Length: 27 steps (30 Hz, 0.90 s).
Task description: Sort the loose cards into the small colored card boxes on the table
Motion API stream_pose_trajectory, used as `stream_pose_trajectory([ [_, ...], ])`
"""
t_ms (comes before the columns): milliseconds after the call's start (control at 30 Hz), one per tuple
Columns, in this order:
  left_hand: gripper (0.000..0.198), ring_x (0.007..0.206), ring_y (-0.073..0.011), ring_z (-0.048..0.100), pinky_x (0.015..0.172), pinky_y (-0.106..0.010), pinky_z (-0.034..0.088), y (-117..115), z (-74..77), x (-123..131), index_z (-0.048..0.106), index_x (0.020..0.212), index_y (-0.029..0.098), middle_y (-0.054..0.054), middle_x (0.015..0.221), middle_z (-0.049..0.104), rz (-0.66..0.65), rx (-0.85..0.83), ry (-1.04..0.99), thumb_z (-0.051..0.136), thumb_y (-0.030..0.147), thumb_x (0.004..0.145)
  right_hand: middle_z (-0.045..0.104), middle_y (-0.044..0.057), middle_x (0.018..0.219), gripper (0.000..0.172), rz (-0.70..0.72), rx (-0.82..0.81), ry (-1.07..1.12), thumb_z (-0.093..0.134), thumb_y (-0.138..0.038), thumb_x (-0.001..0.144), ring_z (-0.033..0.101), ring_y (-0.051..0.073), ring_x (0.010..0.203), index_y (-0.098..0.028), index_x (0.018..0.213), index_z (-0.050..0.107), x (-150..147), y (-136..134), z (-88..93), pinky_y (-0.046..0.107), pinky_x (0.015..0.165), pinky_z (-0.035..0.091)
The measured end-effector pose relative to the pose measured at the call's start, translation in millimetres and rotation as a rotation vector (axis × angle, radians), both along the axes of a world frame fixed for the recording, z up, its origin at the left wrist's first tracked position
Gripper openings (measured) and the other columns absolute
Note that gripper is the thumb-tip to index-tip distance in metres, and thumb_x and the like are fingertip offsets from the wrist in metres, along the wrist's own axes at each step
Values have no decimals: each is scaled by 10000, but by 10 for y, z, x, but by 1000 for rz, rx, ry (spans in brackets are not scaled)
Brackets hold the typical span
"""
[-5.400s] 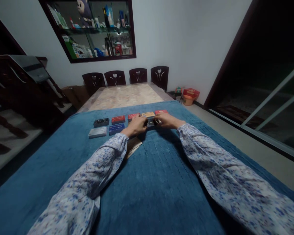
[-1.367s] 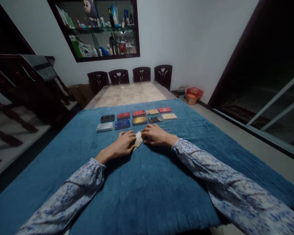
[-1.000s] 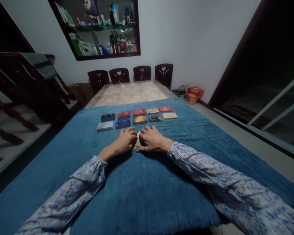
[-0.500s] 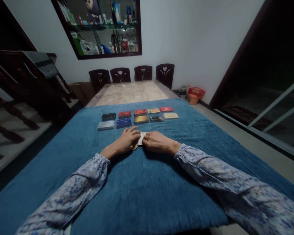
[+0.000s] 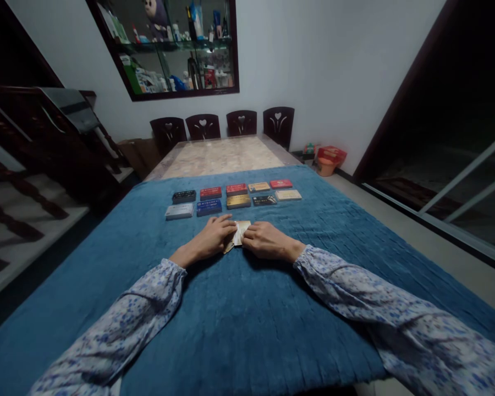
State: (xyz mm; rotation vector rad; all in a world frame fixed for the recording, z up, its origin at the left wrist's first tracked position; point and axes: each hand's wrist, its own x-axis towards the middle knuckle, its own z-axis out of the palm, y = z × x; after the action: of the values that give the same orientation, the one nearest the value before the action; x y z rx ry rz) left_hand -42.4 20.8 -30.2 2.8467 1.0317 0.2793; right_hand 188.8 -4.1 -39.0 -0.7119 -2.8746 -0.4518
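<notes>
A small stack of pale cards point(image 5: 240, 233) is held low over the blue cloth, between my two hands. My left hand point(image 5: 215, 236) grips its left side, with the index finger reaching out over the top. On the right side, the bent fingers of my right hand point(image 5: 266, 240) pinch the cards. Some brownish card edges stick out below my left fingers. Beyond the hands lie two rows of card stacks, among them a silver stack point(image 5: 179, 211), a blue stack point(image 5: 209, 207), a gold stack point(image 5: 238, 201) and a black stack point(image 5: 264, 201).
The blue cloth point(image 5: 239, 319) covers the near part of a long marble-patterned table point(image 5: 226, 154). Several dark chairs point(image 5: 241, 122) stand at its far end. An orange bucket point(image 5: 325, 166) is on the floor at the right, and a stair railing is at the left.
More of the pale cards' faces shows between my hands, and they look fanned. My right hand has shifted slightly to the right; my left hand is nearly still.
</notes>
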Motion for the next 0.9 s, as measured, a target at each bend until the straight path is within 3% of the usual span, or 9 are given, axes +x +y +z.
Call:
stream_pose_trajectory([
  [333, 498, 1487, -345, 437, 1149, -590, 379, -25, 46, 19, 693, 1299, 206, -160, 1416, 662, -19, -6, -14, 564, 45, 846, 725, 115, 959, 291, 78, 96, 113, 414, -148, 1080, 570, 199, 844, -127, 1011, 697, 177, -33, -60, 351, 778, 376],
  [700, 361, 1474, -329, 447, 1150, -539, 384, -40, 60, 140, 703, 1222, 199, -125, 1381, 685, -58, 28, -20, 484, 128, 943, 677, 111, 949, 249, -88, 41, 200, 407, -94, 1009, 564, 196, 806, -140, 1041, 650, 267, -56, -133, 313, 747, 419],
  [900, 314, 1328, -281, 582, 1064, -454, 418, -54, 143, 230, 707, 1167, 202, -118, 1327, 705, -77, 15, -12, 463, 162, 973, 650, 91, 941, 218, -92, -17, 339, 453, -30, 925, 540, 182, 800, -159, 997, 614, 375, 13, -242, 276, 711, 408],
])
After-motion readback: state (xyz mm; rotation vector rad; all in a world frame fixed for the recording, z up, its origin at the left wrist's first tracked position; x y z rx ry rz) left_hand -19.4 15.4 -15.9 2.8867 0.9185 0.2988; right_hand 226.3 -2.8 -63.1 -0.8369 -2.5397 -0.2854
